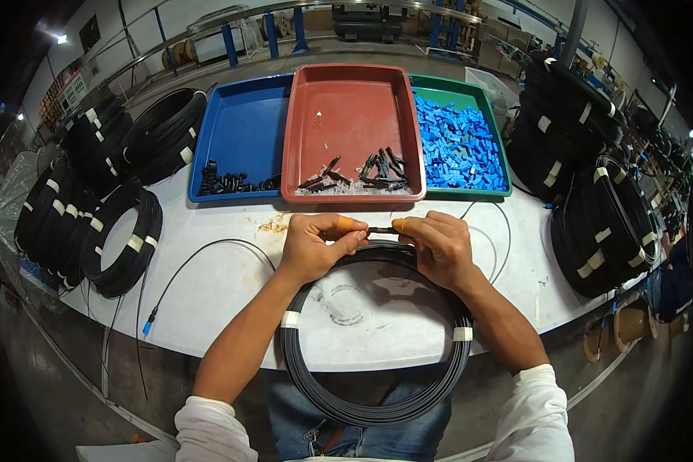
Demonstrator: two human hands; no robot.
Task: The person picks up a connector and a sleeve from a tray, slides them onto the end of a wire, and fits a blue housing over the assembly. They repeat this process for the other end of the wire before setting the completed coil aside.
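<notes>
Between my two hands, just below the red tray, is a small black connector piece (380,230). My left hand (321,245) pinches its left end, and my right hand (436,245) pinches its right end. Orange tape wraps fingers on both hands. Below them a coil of black cable (300,369), bound with white tape, lies partly on the white table and hangs over its front edge. A loose cable end with a blue connector (148,326) rests on the table at the left. The fingertips partly hide the black piece.
Behind my hands stand a blue tray (242,115) with black parts, a red tray (350,92) with black and clear pieces, and a green tray (491,108) full of blue connectors. Stacked cable coils flank the white table (223,285), left (123,242) and right (604,231).
</notes>
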